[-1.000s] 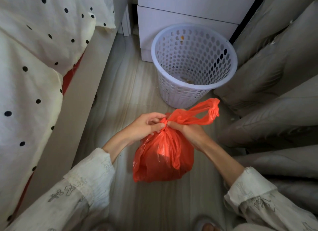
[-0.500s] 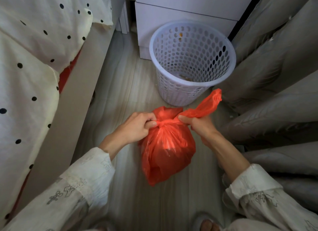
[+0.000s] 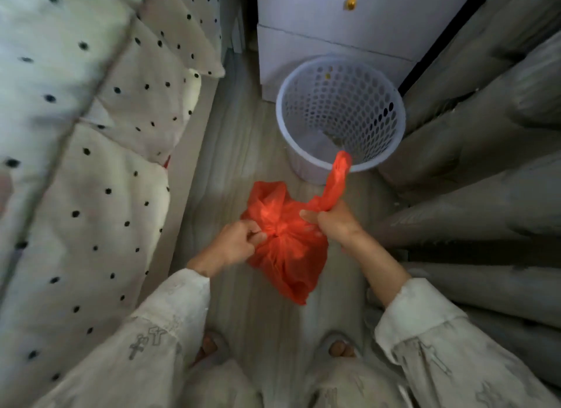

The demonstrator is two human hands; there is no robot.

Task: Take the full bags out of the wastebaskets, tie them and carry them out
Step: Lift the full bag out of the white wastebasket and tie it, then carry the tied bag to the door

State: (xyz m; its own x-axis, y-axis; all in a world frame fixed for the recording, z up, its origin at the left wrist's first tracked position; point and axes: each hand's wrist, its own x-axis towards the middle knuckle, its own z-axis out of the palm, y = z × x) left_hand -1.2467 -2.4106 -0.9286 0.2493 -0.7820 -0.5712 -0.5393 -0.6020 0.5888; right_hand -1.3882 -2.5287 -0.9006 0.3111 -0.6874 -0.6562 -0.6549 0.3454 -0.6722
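A full red plastic bag [image 3: 288,255] hangs above the floor between my hands, its neck gathered into a knot at the middle. My left hand [image 3: 233,243] pinches the bag at the left side of the knot. My right hand [image 3: 334,222] is closed around the bag's right handle, whose loose end sticks up toward the basket. Behind the bag stands a white perforated wastebasket [image 3: 306,161], with no bag in it and a few scraps at its bottom.
A bed with a dotted white cover [image 3: 91,164] runs along the left. Grey curtains [image 3: 485,164] fill the right side. A white drawer cabinet [image 3: 318,43] stands behind the basket. My slippered feet [image 3: 340,347] are on the narrow wooden floor strip.
The bag's handles have been pulled apart and the knot has tightened. The right handle now points up over the basket rim. The view has tilted down, showing my feet.
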